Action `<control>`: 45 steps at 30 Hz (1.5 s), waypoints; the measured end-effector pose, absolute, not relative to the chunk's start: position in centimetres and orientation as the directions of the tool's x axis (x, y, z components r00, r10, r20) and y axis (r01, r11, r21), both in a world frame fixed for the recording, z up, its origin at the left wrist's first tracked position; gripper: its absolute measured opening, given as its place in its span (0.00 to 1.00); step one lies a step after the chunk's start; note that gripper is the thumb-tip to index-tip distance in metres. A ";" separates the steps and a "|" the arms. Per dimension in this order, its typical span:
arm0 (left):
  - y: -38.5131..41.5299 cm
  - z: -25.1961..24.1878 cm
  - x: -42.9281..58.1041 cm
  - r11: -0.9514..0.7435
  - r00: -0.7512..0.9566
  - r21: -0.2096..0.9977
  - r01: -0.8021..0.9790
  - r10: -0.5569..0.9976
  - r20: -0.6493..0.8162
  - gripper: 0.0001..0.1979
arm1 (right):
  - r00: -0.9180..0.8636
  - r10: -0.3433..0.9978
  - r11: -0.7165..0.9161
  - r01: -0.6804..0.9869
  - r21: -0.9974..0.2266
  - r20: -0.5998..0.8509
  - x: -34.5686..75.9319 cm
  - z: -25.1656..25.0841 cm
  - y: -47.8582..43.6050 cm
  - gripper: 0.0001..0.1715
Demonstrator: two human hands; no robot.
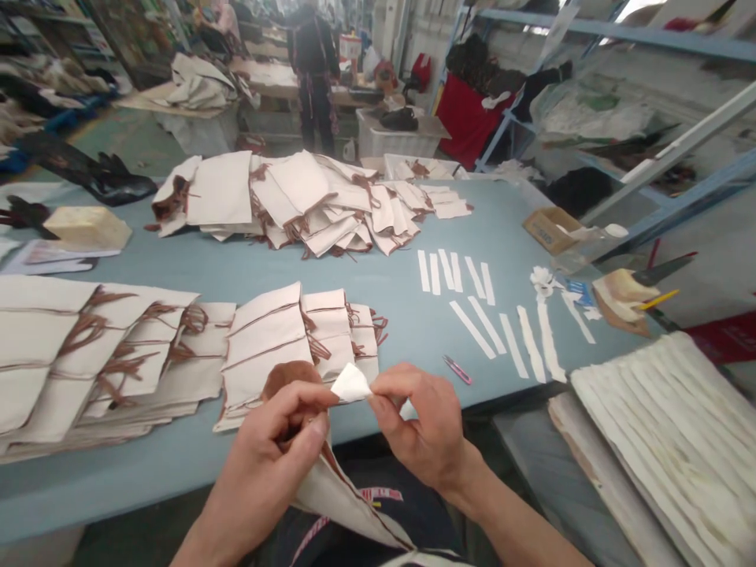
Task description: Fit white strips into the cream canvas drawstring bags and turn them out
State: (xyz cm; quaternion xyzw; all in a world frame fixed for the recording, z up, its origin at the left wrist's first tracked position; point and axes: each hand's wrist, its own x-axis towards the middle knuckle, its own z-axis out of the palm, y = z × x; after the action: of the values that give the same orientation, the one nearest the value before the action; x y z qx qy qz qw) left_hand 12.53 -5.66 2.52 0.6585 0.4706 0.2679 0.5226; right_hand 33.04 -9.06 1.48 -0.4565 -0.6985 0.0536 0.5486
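- The left hand (275, 445) grasps a cream cloth piece (348, 504) with dark brown edging; its forefinger tip meets one corner of a small white piece (350, 383).
- The right hand (422, 421) pinches the opposite corner of that white piece between thumb and forefinger.
- The white piece is between the two hands, above the near edge of the blue-grey tabletop (206, 264); the cloth piece slants from the left hand down over the person's lap.
- Just beyond the hands is a stack of cream panels (265, 331) with brown ties, and to its left a larger overlapping stack (38, 323).
- A heap of similar pieces (295, 189) lies along the far side.
- Loose white strips (472, 329) are spread out on the right part of the tabletop, with pink-handled snips (464, 374) near them, beyond the right hand.
- Farther right are an open cardboard box (549, 228) and, below the table's corner, a pile of ridged off-white material (667, 441).
- In the background, a person in dark clothes (313, 63) stands near another table.
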 end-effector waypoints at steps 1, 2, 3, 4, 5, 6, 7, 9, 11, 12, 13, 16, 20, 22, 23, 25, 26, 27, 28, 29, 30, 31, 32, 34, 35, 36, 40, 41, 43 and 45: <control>-5.6 2.7 12.8 -0.010 0.417 0.938 0.346 0.897 -0.145 0.12 | -0.008 0.687 0.586 0.596 -0.548 0.726 33.2 1.5 -9.0 0.04; -5.5 2.9 13.1 -0.002 0.411 0.937 0.348 0.899 -0.150 0.13 | -0.026 0.680 0.594 0.604 -0.531 0.732 33.3 1.6 -9.0 0.04; -5.4 3.0 13.3 0.014 0.398 0.940 0.342 0.904 -0.158 0.14 | -0.038 0.671 0.605 0.606 -0.517 0.741 33.3 1.6 -9.0 0.04; -5.3 3.0 13.6 0.039 0.382 0.943 0.329 0.908 -0.171 0.14 | -0.039 0.662 0.616 0.597 -0.514 0.748 33.3 1.6 -9.1 0.05; -5.3 3.0 13.7 0.068 0.378 0.947 0.314 0.906 -0.191 0.15 | -0.024 0.670 0.617 0.573 -0.539 0.742 33.3 1.6 -9.3 0.04; -5.3 2.9 13.8 0.097 0.382 0.950 0.298 0.900 -0.211 0.15 | 0.018 0.711 0.595 0.518 -0.615 0.703 33.2 1.6 -9.6 0.04; -5.4 2.8 13.9 0.119 0.389 0.951 0.286 0.893 -0.229 0.16 | 0.082 0.782 0.539 0.410 -0.736 0.618 33.0 1.6 -9.8 0.03; -5.6 2.6 14.1 0.151 0.405 0.952 0.267 0.879 -0.253 0.18 | 0.121 0.960 0.256 -0.010 -0.967 0.253 32.7 1.6 -10.3 0.12; -5.8 2.6 14.3 0.171 0.407 0.951 0.257 0.873 -0.267 0.19 | -0.068 0.988 -0.155 -0.436 -0.887 -0.139 32.4 1.5 -10.6 0.23; -6.0 2.6 14.5 0.173 0.401 0.952 0.254 0.876 -0.266 0.19 | -0.174 0.954 -0.299 -0.552 -0.778 -0.243 32.2 1.4 -10.6 0.27; -6.1 2.6 14.7 0.169 0.399 0.953 0.253 0.879 -0.262 0.19 | -0.248 0.923 -0.384 -0.612 -0.691 -0.293 32.1 1.3 -10.6 0.29; -6.2 2.8 15.5 0.139 0.429 0.960 0.244 0.872 -0.235 0.17 | -0.265 0.903 -0.425 -0.672 -0.606 -0.339 31.9 0.9 -10.4 0.29; -6.5 2.8 16.6 0.168 0.482 0.971 0.169 0.845 -0.230 0.13 | -0.263 0.899 -0.429 -0.687 -0.586 -0.349 31.9 0.7 -10.6 0.29; -6.7 2.8 16.9 0.197 0.467 0.973 0.123 0.853 -0.231 0.12 | -0.289 0.891 -0.449 -0.674 -0.587 -0.351 31.9 0.4 -10.8 0.29; -6.8 2.7 17.0 0.203 0.453 0.973 0.109 0.861 -0.230 0.13 | -0.303 0.887 -0.459 -0.662 -0.593 -0.349 31.9 0.2 -10.9 0.29; -6.9 2.4 17.0 0.221 0.448 0.969 0.109 0.859 -0.246 0.15 | -0.343 0.874 -0.486 -0.619 -0.617 -0.345 32.2 -0.5 -11.0 0.29; -7.0 2.2 16.8 0.241 0.448 0.964 0.113 0.854 -0.266 0.17 | -0.362 0.867 -0.497 -0.586 -0.640 -0.342 32.4 -0.9 -11.0 0.31; -7.0 2.1 16.7 0.266 0.446 0.957 0.116 0.847 -0.290 0.18 | -0.369 0.865 -0.498 -0.546 -0.674 -0.340 32.7 -1.2 -10.9 0.33; -7.0 1.9 16.5 0.295 0.444 0.948 0.119 0.838 -0.316 0.18 | -0.364 0.869 -0.486 -0.502 -0.715 -0.335 33.1 -1.5 -10.7 0.36; -6.9 1.7 16.3 0.327 0.440 0.937 0.123 0.829 -0.347 0.19 | -0.353 0.878 -0.464 -0.457 -0.759 -0.324 33.5 -1.7 -10.4 0.39; -6.9 1.6 16.1 0.356 0.433 0.925 0.132 0.819 -0.377 0.19 | -0.334 0.892 -0.428 -0.411 -0.805 -0.304 34.0 -1.7 -10.2 0.42; -6.8 1.6 16.0 0.375 0.421 0.915 0.145 0.814 -0.400 0.19 | -0.307 0.910 -0.381 -0.358 -0.853 -0.278 34.3 -1.5 -9.9 0.43; -6.8 1.6 15.9 0.383 0.412 0.909 0.164 0.811 -0.416 0.19 | -0.276 0.928 -0.329 -0.294 -0.897 -0.250 34.6 -1.2 -9.7 0.42; -6.8 1.9 15.9 0.371 0.388 0.908 0.195 0.821 -0.419 0.19 | -0.218 0.956 -0.231 -0.139 -0.963 -0.198 34.8 -0.4 -9.4 0.35; -6.8 2.1 16.0 0.356 0.375 0.911 0.210 0.831 -0.411 0.19 | -0.186 0.967 -0.190 -0.062 -0.980 -0.176 34.6 0.0 -9.4 0.30; -6.8 2.4 16.1 0.338 0.364 0.914 0.223 0.841 -0.400 0.19 | -0.157 0.975 -0.160 -0.003 -0.987 -0.157 34.4 0.4 -9.4 0.25; -7.0 2.9 16.1 0.310 0.367 0.917 0.252 0.846 -0.387 0.20 | -0.098 0.990 -0.095 0.039 -0.995 -0.098 33.2 0.9 -9.6 0.16; -7.1 2.9 15.9 0.306 0.377 0.917 0.257 0.842 -0.386 0.20 | -0.095 0.992 -0.082 0.031 -0.996 -0.084 33.0 0.9 -9.6 0.16; -7.3 2.8 15.5 0.293 0.400 0.919 0.264 0.834 -0.380 0.22 | -0.104 0.993 -0.048 0.013 -0.999 -0.049 32.7 0.8 -9.6 0.16; -7.7 2.5 14.8 0.284 0.425 0.928 0.242 0.829 -0.364 0.22 | -0.094 0.996 -0.015 -0.031 -0.999 -0.012 32.3 0.5 -9.7 0.18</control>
State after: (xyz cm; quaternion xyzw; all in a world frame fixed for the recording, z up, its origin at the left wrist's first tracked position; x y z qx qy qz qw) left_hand 14.83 -7.69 2.52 0.5524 0.4845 0.2298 0.6381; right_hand 32.33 -9.65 0.54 -0.4715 -0.5114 0.5341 0.4805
